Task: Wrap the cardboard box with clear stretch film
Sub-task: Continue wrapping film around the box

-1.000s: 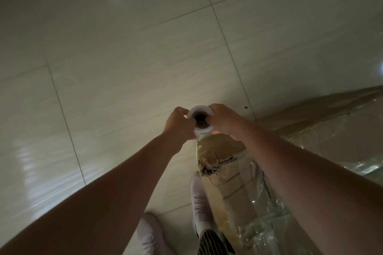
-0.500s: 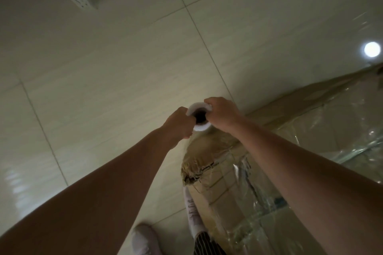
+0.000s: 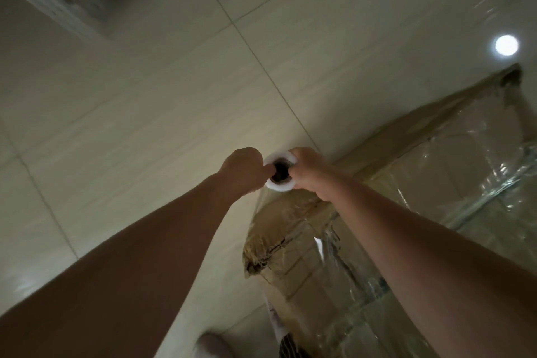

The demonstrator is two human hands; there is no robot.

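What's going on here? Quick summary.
A person is wrapping a large cardboard box on the tiled floor. Both hands grip a roll of clear stretch film, seen end-on by the box's torn corner. The left hand is on one side of the roll and the right hand on the other. Wrinkled film already covers the box's top and near side.
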